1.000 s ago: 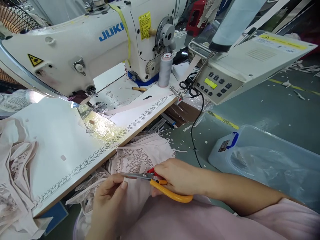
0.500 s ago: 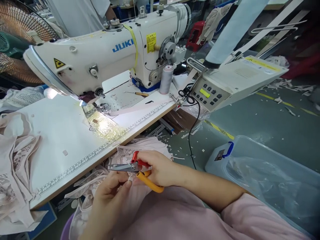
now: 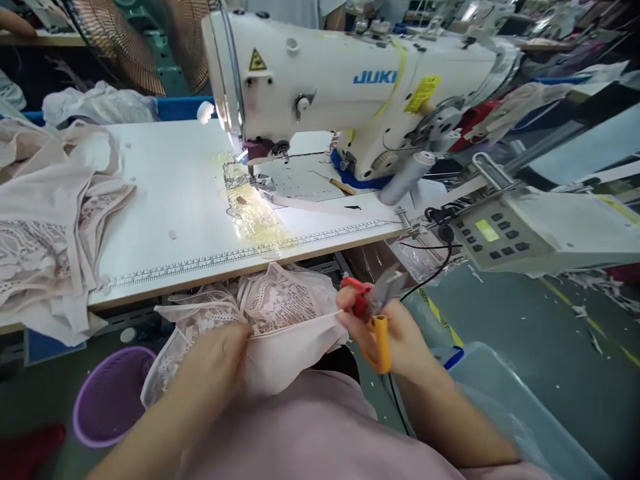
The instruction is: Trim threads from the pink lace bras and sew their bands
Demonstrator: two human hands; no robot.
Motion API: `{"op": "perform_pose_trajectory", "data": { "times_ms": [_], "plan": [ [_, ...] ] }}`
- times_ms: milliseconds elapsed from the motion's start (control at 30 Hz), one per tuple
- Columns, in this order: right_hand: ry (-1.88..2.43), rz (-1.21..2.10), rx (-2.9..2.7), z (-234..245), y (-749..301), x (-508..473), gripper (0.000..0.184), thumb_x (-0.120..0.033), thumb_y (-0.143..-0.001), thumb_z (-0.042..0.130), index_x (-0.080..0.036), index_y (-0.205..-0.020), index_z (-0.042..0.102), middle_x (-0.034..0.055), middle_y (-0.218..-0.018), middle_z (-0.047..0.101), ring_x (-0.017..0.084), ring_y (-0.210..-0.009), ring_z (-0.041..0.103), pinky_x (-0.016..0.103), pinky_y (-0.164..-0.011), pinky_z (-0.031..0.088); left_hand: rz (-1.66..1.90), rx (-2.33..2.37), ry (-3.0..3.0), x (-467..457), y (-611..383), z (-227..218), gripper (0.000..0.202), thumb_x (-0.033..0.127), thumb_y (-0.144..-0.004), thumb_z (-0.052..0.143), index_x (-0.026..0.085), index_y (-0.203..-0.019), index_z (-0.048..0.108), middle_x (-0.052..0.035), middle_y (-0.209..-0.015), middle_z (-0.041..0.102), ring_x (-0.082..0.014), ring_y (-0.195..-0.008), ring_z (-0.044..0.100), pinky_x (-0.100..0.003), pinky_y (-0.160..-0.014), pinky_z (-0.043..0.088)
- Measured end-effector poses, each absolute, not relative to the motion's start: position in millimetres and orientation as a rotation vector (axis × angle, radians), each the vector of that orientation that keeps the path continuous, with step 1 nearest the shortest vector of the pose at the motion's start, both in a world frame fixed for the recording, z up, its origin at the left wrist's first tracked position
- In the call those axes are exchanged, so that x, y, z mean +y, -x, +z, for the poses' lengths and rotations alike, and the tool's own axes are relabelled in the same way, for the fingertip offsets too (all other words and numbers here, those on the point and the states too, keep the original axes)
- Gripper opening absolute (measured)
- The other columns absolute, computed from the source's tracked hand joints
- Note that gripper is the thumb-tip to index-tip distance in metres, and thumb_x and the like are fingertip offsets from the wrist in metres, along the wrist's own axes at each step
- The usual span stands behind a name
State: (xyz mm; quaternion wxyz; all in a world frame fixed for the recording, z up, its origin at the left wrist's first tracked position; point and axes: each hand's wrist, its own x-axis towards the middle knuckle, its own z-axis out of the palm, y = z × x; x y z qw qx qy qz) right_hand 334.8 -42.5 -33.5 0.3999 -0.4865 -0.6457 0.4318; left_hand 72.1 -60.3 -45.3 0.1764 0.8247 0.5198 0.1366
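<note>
A pale pink lace bra (image 3: 295, 350) is stretched between my hands below the table's front edge. My left hand (image 3: 220, 357) is closed on its edge at the left. With its fingertips, my right hand (image 3: 400, 337) pinches the band's right end. That same hand also holds scissors (image 3: 383, 293) with one red and one orange handle, blades pointing up and right, away from the fabric. More lace fabric (image 3: 200, 310) hangs beside my left wrist, partly hidden behind it.
A JUKI sewing machine (image 3: 320, 87) stands on the white table (image 3: 165, 200). Pink lace garments (image 3: 45, 220) are piled at the left. A purple basket (image 3: 113, 393) stands on the floor, a clear bin (image 3: 515, 400) at the right. The control box (image 3: 500, 230) juts out at the right.
My hands have moved apart, drawing the bra's edge out between them. The scissors have swung from across the fabric to pointing up and right. The view has turned left.
</note>
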Motion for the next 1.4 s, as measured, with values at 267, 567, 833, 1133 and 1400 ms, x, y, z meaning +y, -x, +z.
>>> {"op": "perform_pose_trajectory", "data": {
  "times_ms": [267,567,833,1133,1400],
  "plan": [
    [1.230,0.987,-1.598,-42,-351,-57,0.012,-0.029,-0.083,0.057,-0.023,-0.079,0.048,0.0020,-0.076,0.050,0.017,-0.071,0.051,0.037,-0.075,0.044,0.379,1.349,-2.162,-65,-47,-29,0.015,0.032,-0.085,0.047,0.025,-0.079,0.059,-0.0013,-0.073,0.066,-0.0189,-0.066,0.061,-0.026,-0.057,0.043],
    [1.246,1.006,-1.518,-61,-360,-54,0.013,-0.025,-0.080,0.060,-0.022,-0.077,0.048,0.0012,-0.077,0.050,0.016,-0.074,0.052,0.032,-0.069,0.044,0.277,1.199,-2.267,-63,-53,-29,0.014,0.029,-0.087,0.046,0.023,-0.081,0.057,-0.0004,-0.075,0.064,-0.0172,-0.068,0.059,-0.026,-0.061,0.040],
    [1.234,1.042,-1.433,-75,-368,-53,0.018,-0.027,-0.074,0.068,-0.021,-0.079,0.053,0.0015,-0.076,0.054,0.016,-0.072,0.053,0.029,-0.066,0.045,0.108,1.117,-2.196,-59,-58,-25,0.021,0.022,-0.090,0.041,0.025,-0.097,0.060,0.0004,-0.086,0.063,-0.0148,-0.077,0.061,-0.024,-0.064,0.042],
    [1.178,1.009,-1.497,-82,-371,-52,0.015,-0.028,-0.079,0.061,-0.021,-0.074,0.048,0.0008,-0.071,0.050,0.015,-0.069,0.050,0.030,-0.065,0.045,0.026,1.190,-2.129,-54,-65,-17,0.018,0.021,-0.085,0.042,0.024,-0.082,0.060,-0.0001,-0.083,0.063,-0.0173,-0.078,0.059,-0.026,-0.063,0.041],
    [1.455,0.786,-1.736,-66,-357,-37,0.018,-0.029,-0.076,0.062,-0.019,-0.090,0.057,0.0048,-0.083,0.061,0.015,-0.068,0.054,0.027,-0.062,0.045,-0.142,1.338,-2.199,-52,-81,-11,0.018,0.020,-0.082,0.039,0.021,-0.077,0.057,-0.0037,-0.080,0.060,-0.0227,-0.076,0.056,-0.034,-0.064,0.040]
  ]
}}
